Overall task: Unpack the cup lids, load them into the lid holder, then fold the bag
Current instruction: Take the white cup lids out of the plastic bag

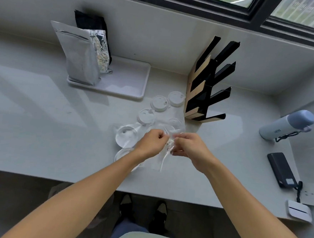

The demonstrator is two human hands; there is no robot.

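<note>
Counter (40,122): pale grey worktop under a window; it carries everything below.
Foil pouches (80,54): silver and black, upright on a white tray (133,80), well to the far left of the lid holder.
Lid holder (205,81): black and wood slanted rack against the back wall; every slot visible looks empty. This is the landmark.
Bottle (285,126): pale blue, lying on its side, well right of the lid holder.
Power bank (281,169): dark, with a cable, right of the lid holder and nearer the counter's front edge.
Cup lids (159,103): white and clear, scattered loose on the counter just left of and in front of the lid holder; a few lie under or beside the bag.
Bag (163,156): clear plastic, crumpled, in front of the lid holder, between both hands.
Left hand (150,142): fingers curled, pinching the bag's film.
Right hand (189,147): fingers curled, pinching the bag opposite the left.
Risk: the lid holder is unloaded while the bag is in hand; tugging the film could drag or flip lids beneath it, sliding them toward the front edge. Thin clear lids could also crack if pressed.
</note>
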